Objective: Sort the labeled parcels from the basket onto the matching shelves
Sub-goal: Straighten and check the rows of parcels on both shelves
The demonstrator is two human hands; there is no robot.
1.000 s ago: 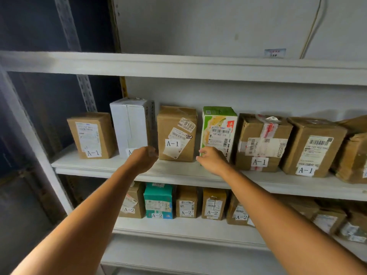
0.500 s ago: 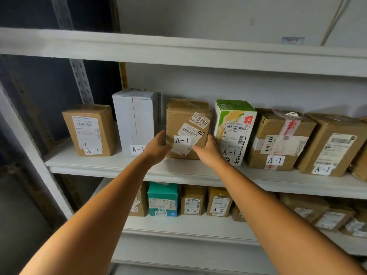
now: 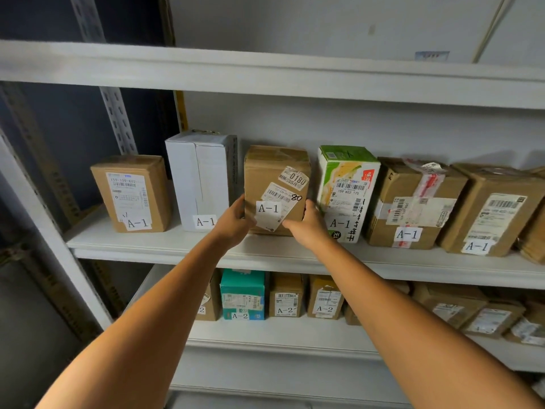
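A brown cardboard parcel (image 3: 275, 172) labelled A-1 stands upright on the A-1 shelf (image 3: 165, 246), between a white box (image 3: 200, 178) and a green-and-white carton (image 3: 348, 187). My left hand (image 3: 234, 221) grips its lower left side. My right hand (image 3: 308, 225) grips its lower right side. Both arms reach up from below. The basket is out of view.
More A-1 parcels line the shelf: a brown box (image 3: 132, 193) at the left and two taped brown boxes (image 3: 413, 202) (image 3: 492, 211) at the right. The lower shelf (image 3: 265, 335) holds several A-2 parcels, among them a teal box (image 3: 241, 293). An upper shelf board (image 3: 265, 75) runs overhead.
Both hands have closed in from the shelf edge onto the sides of the middle A-1 parcel. The view has shifted closer and leftward.
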